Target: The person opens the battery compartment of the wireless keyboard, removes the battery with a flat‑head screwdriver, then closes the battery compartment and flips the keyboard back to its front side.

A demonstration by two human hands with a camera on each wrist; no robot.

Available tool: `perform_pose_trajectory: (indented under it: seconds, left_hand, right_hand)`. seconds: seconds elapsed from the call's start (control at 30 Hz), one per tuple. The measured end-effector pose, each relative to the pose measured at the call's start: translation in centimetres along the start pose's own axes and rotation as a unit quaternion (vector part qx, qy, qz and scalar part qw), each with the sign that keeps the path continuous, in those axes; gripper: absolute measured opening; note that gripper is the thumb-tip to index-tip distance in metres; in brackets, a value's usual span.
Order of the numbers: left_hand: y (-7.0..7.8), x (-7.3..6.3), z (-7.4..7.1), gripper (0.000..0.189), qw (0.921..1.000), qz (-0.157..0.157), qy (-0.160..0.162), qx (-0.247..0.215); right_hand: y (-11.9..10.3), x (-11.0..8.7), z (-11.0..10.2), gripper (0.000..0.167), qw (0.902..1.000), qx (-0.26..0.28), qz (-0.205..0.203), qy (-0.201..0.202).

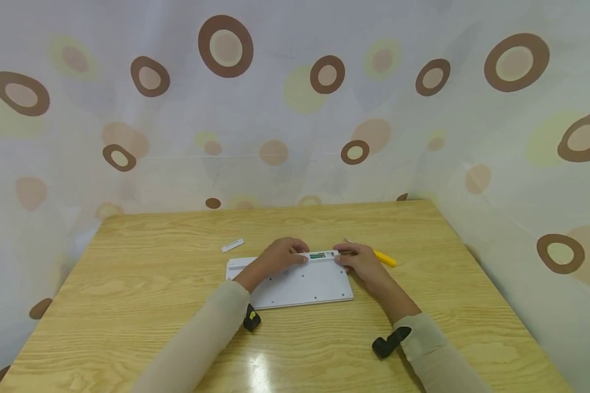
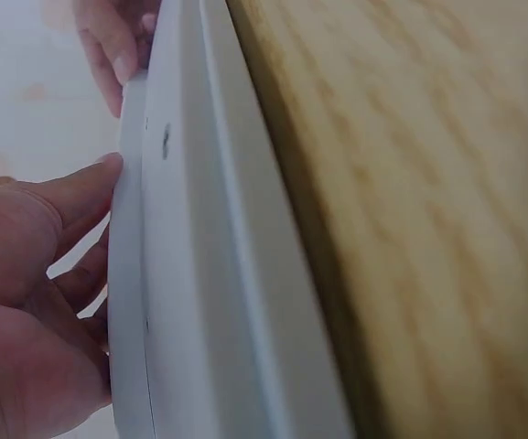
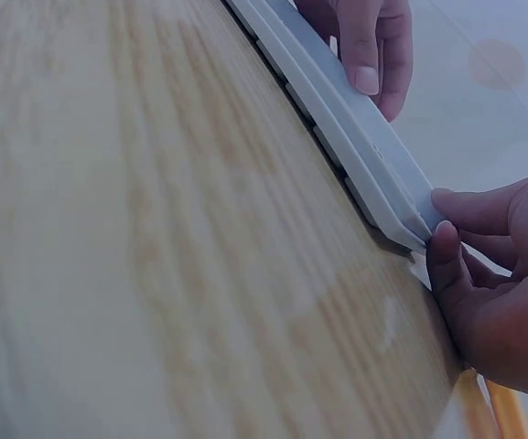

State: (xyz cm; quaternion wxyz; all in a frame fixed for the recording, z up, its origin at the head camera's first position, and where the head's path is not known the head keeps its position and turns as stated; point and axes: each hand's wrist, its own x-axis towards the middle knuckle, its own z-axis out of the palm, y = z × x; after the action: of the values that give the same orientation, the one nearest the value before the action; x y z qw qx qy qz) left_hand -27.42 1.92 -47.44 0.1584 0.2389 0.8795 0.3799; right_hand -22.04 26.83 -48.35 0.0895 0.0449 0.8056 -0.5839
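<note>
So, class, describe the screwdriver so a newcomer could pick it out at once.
On the wooden table, find the white keyboard. Beside its far right corner, partly behind the right hand, is the screwdriver, set apart by its yellow handle.

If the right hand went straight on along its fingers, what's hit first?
It already touches the keyboard; beyond that contact, the right hand would likely meet the left hand, across the open slot. Exact heights unclear.

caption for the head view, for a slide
Left grip and right grip at the far edge of an upturned white keyboard, exposed green part between them, yellow-handled tool at right.
</note>
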Motion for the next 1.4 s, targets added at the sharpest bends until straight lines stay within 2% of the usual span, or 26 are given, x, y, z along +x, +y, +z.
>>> perform_pose_trajectory:
  seconds: [0.1, 0.2, 0.37, 0.47, 0.57, 0.67, 0.9, 1.23, 1.4]
  left_hand:
    - [0.0, 0.0, 0.0, 0.027, 1.0, 0.007, -0.001, 0.003]
    - [0.0, 0.1, 0.0, 0.027, 0.9998, 0.019, -0.005, 0.004]
    - [0.0, 0.3, 0.1, 0.027, 0.9993, 0.034, -0.013, 0.013]
    - [0.0, 0.4, 0.1, 0.028, 0.999, 0.035, -0.017, 0.021]
    - [0.0, 0.3, -0.1, 0.027, 0.999, 0.033, -0.022, 0.021]
    - [0.0, 0.2, -0.3, 0.027, 0.9989, 0.034, -0.024, 0.021]
    - [0.0, 0.0, -0.3, 0.026, 0.9989, 0.041, -0.016, 0.019]
    - [-0.1, 0.0, 0.1, 0.025, 0.9989, 0.043, 0.001, 0.02]
    - [-0.1, -0.1, 0.1, 0.025, 0.9993, 0.033, 0.0, 0.018]
  right_hand:
    - [-0.2, -0.1, -0.4, 0.038, 0.9998, -0.003, -0.013, -0.012]
    - [-0.5, -0.4, -1.4, 0.041, 0.9984, -0.026, -0.047, -0.02]
    - [-1.2, -1.1, -4.1, 0.042, 0.9902, -0.094, -0.103, 0.003]
    - [-1.3, -1.4, -5.6, 0.04, 0.9778, -0.164, -0.127, 0.033]
    - [-1.0, -1.5, -7.0, 0.038, 0.9589, -0.237, -0.144, 0.061]
    - [-0.5, -1.3, -8.0, 0.036, 0.9482, -0.275, -0.142, 0.069]
    - [0.8, -1.1, -9.3, 0.036, 0.9463, -0.301, -0.105, 0.055]
    - [1.6, -1.2, -9.8, 0.037, 0.9492, -0.303, -0.082, 0.019]
    - [1.8, -1.1, -9.7, 0.035, 0.9478, -0.307, -0.086, 0.017]
